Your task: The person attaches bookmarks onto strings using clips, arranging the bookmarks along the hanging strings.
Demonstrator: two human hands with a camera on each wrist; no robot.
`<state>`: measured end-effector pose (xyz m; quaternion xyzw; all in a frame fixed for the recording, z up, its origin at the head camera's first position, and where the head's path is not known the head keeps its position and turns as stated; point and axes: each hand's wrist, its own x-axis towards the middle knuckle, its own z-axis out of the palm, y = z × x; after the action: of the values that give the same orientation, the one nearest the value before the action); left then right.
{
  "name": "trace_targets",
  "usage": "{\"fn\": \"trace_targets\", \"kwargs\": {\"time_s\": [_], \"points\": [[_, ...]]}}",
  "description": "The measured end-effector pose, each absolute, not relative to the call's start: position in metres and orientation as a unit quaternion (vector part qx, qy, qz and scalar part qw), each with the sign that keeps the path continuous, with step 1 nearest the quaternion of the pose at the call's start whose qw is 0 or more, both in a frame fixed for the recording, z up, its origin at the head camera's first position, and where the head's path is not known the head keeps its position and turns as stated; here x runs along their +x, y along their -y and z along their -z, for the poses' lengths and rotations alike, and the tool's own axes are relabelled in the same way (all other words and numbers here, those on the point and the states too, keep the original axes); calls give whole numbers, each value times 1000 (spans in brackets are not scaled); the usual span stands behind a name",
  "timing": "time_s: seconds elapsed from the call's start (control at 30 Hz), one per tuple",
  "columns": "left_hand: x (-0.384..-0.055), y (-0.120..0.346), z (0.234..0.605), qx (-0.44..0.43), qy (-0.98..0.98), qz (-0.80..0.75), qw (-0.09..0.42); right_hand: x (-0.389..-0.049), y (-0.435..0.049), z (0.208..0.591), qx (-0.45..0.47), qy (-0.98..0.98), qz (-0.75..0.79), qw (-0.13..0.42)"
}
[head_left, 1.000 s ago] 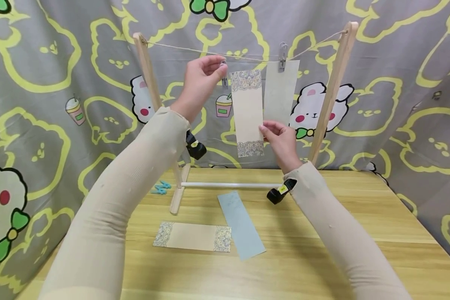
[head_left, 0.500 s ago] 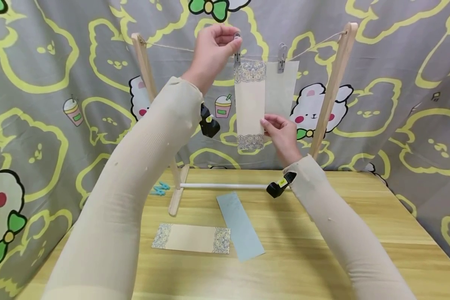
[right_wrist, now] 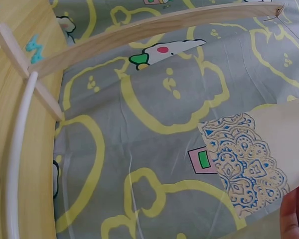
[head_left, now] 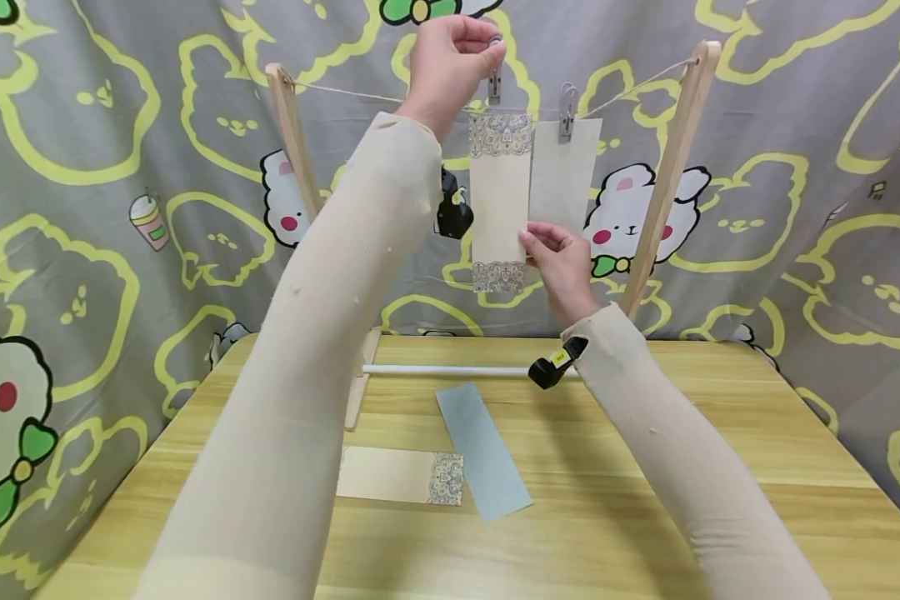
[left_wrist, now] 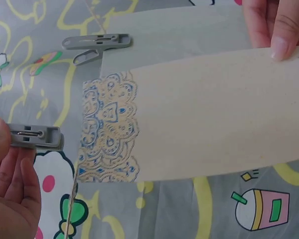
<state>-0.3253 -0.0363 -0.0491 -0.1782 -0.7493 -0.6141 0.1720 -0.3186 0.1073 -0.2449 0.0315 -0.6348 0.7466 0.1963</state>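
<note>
My left hand (head_left: 450, 71) pinches a grey clothespin (head_left: 495, 83) just above the string (head_left: 345, 93). In the left wrist view that clothespin (left_wrist: 37, 137) stands a small gap away from the card's top edge. With thumb and fingers, my right hand (head_left: 562, 267) pinches the right edge of a cream card (head_left: 499, 192) that has patterned lace-like bands at both ends. The card hangs upright, its top at about the string's height. To its right, a second grey clothespin (head_left: 567, 117) clips a pale grey-green card (head_left: 566, 167) to the string. In the right wrist view the card's lower band (right_wrist: 246, 164) shows.
Wooden posts (head_left: 671, 175) carry the string, with a white bar (head_left: 450, 370) joining their bases. On the table (head_left: 607, 517) lie another cream patterned card (head_left: 397, 475) and a light blue card (head_left: 483, 454). Blue clothespins (right_wrist: 35, 49) lie by the left base, hidden by my sleeve in the head view.
My left hand has risen and moved right with the clothespin, from beside the card to above its top edge. My right hand has lifted the card slightly.
</note>
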Motion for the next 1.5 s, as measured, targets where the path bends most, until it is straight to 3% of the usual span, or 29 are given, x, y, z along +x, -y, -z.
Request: {"fn": "trace_targets", "kwargs": {"time_s": [0.77,1.5], "points": [[-336,35,62,-129,765,619,123,-323,-109,245,23,644,-739,196],[-340,30,60,-109,820,550,116,-326,-100,247,24,629,-755,184]]}}
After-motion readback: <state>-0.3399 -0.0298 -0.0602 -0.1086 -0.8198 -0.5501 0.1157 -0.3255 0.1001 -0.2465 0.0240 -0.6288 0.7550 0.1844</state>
